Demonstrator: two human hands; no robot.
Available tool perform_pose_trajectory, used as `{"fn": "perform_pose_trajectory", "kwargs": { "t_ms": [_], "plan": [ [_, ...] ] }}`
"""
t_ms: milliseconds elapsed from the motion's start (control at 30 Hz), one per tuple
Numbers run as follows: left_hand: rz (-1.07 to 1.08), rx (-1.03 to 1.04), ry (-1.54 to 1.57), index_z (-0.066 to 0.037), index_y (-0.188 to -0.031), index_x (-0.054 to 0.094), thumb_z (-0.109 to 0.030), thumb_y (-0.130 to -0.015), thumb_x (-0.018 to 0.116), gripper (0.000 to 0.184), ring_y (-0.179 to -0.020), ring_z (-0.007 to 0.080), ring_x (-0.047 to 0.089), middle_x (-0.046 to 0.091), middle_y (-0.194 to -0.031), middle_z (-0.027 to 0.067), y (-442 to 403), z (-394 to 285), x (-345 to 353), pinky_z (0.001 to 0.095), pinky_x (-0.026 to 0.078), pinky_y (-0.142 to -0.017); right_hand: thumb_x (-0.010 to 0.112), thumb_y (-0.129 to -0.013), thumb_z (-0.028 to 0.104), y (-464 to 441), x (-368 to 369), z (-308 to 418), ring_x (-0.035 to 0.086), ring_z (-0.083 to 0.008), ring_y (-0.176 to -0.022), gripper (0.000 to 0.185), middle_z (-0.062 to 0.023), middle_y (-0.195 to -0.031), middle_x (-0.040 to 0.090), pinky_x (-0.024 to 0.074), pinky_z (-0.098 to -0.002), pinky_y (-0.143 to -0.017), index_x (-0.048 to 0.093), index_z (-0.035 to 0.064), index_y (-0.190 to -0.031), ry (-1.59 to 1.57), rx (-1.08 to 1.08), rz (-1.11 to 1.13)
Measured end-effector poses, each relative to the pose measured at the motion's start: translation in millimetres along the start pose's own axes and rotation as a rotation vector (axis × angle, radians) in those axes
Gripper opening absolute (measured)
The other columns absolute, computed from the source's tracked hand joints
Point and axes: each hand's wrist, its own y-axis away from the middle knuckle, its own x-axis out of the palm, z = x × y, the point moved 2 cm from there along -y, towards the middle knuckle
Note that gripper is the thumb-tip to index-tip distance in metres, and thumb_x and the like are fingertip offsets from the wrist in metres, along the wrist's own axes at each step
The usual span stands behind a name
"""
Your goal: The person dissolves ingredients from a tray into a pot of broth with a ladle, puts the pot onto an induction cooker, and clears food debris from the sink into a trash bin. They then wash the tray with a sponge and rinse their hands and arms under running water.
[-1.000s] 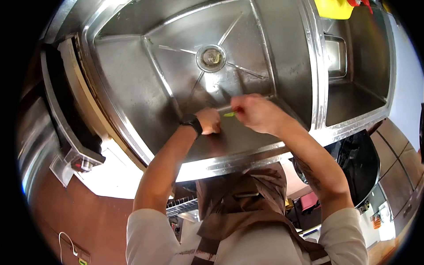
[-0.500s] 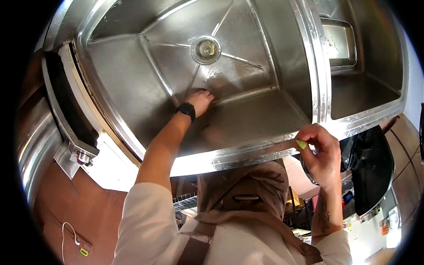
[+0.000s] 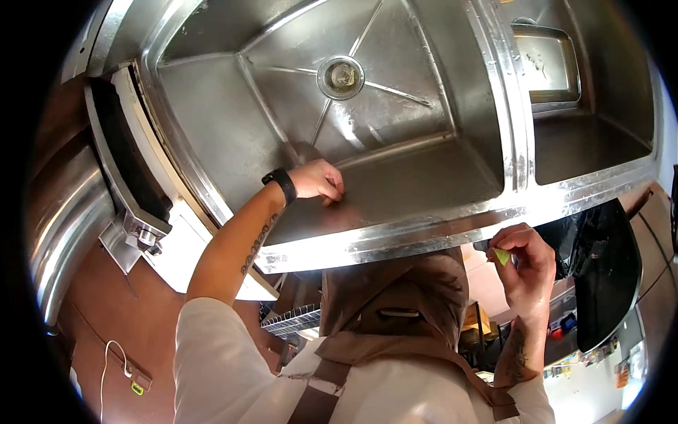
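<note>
My left hand (image 3: 319, 181), with a dark watch (image 3: 280, 185) at the wrist, hovers over the near wall of the steel sink basin (image 3: 417, 177). Its fingertips are drawn together; whatever may be between them is hidden. Just beyond the front rim, my right hand (image 3: 528, 265) pinches a small pale-green scrap (image 3: 502, 256), perhaps a bit of vegetable, between thumb and fingers. In the round drain (image 3: 341, 78) on the basin floor lies some yellowish debris.
To the right, a second basin (image 3: 593, 134) holds a rectangular metal pan (image 3: 547, 65). Below it stands a bin (image 3: 609, 283) with a black bag (image 3: 565, 240). A white-sided unit (image 3: 185, 247) adjoins the sink's left edge.
My left hand has risen from the basin's lower area toward me, its fingers now pinched. My right hand has shifted slightly right and down, off the front rim, still with the green scrap.
</note>
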Motion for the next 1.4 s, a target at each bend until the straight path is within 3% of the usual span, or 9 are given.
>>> {"fn": "perform_pose_trajectory", "kwargs": {
  "t_ms": [233, 333, 567, 667, 767, 867, 1033, 1200, 1400],
  "plan": [
    [-0.143, 0.063, -0.747, -0.003, -0.076, 0.071, -0.013, -0.071, 0.069, 0.012, -0.062, 0.0214, 0.065, 0.069, -0.069, 0.0113, -24, -9, 1, 0.0359, 0.049, -0.060, 0.064, -0.081, -0.010, 32, -24, -14, 0.063, -0.0180, -0.084, 0.013, -0.0112, -0.092, 0.064, 0.0524, -0.0273, -0.078, 0.057, -0.0013, -0.088, -0.144, 0.038, -0.071],
    [-0.283, 0.087, 0.018, 0.001, -0.078, 0.060, -0.003, -0.077, 0.064, 0.005, -0.057, 0.0129, 0.060, 0.063, -0.066, 0.0075, 3, -74, 23, 0.0272, 0.047, -0.054, 0.061, -0.086, -0.010, 59, -62, -44, 0.063, -0.0172, -0.085, 0.010, -0.0112, -0.096, 0.062, 0.0529, -0.0278, -0.077, 0.055, -0.0027, -0.092, -0.298, 0.046, -0.203],
    [-0.213, 1.046, -0.030, -0.006, -0.079, 0.063, 0.000, -0.076, 0.073, 0.012, -0.071, 0.0138, 0.064, 0.067, -0.084, 0.0057, -52, -314, 307, 0.0295, 0.051, -0.065, 0.053, -0.089, -0.010, 141, -165, -180, 0.063, -0.0186, -0.074, 0.012, -0.0154, -0.097, 0.061, 0.0545, -0.0285, -0.064, 0.054, 0.0010, -0.092, -0.318, -0.199, -1.168],
    [-0.196, 0.895, -0.468, -0.002, -0.117, 0.060, -0.017, -0.081, 0.072, 0.041, -0.104, 0.0320, 0.062, 0.062, -0.118, 0.0176, -214, -293, 408, 0.0469, 0.047, -0.093, 0.060, -0.089, 0.001, 157, -195, -284, 0.064, -0.0161, -0.075, 0.028, -0.0147, -0.093, 0.064, 0.0536, -0.0296, -0.064, 0.058, -0.0031, -0.116, -0.013, 0.496, -0.758],
    [-0.240, 0.872, -0.858, 0.001, -0.135, 0.048, -0.017, -0.085, 0.070, 0.057, -0.114, 0.0377, 0.056, 0.050, -0.135, 0.0238, -210, -298, 436, 0.0403, 0.049, -0.094, 0.063, -0.091, 0.017, 191, -228, -358, 0.066, -0.0250, -0.080, 0.026, -0.0168, -0.093, 0.068, 0.0530, -0.0378, -0.071, 0.067, 0.0009, -0.110, 0.394, 0.371, -0.822],
    [-0.001, 0.984, -0.323, -0.001, -0.128, 0.057, -0.017, -0.087, 0.070, 0.045, -0.092, 0.0324, 0.066, 0.060, -0.123, 0.0210, -101, -324, 380, 0.0313, 0.054, -0.077, 0.055, -0.095, 0.019, 183, -226, -331, 0.067, -0.0242, -0.080, 0.026, -0.0145, -0.092, 0.071, 0.0542, -0.0343, -0.074, 0.069, -0.0018, -0.103, 0.609, 0.313, -0.719],
    [-1.082, 0.900, 0.070, -0.004, -0.085, 0.067, -0.007, -0.088, 0.068, 0.004, -0.063, 0.0092, 0.060, 0.067, -0.074, 0.0033, 13, -240, 153, 0.0255, 0.048, -0.058, 0.049, -0.101, 0.020, 150, -191, -298, 0.061, -0.0154, -0.070, 0.029, -0.0102, -0.089, 0.068, 0.0507, -0.0287, -0.068, 0.065, -0.0015, -0.113, 0.133, 0.370, -0.721],
    [-1.598, 0.106, -0.212, -0.006, -0.095, 0.062, -0.025, -0.074, 0.079, 0.033, -0.081, 0.0291, 0.068, 0.068, -0.084, 0.0116, -59, -52, -98, 0.0409, 0.053, -0.073, 0.054, -0.100, 0.019, 102, -126, -248, 0.059, -0.0122, -0.071, 0.029, -0.0098, -0.094, 0.066, 0.0502, -0.0268, -0.068, 0.064, -0.0040, -0.115, 0.115, 0.365, -0.658],
    [-1.575, 0.024, -0.207, -0.006, -0.100, 0.063, -0.026, -0.070, 0.081, 0.039, -0.088, 0.0329, 0.068, 0.070, -0.091, 0.0123, -91, -24, -131, 0.0441, 0.053, -0.080, 0.055, -0.098, 0.014, 69, -77, -184, 0.061, -0.0145, -0.073, 0.020, -0.0085, -0.085, 0.063, 0.0494, -0.0278, -0.066, 0.066, -0.0011, -0.105, 0.401, 0.306, -0.441]
  ]
}}
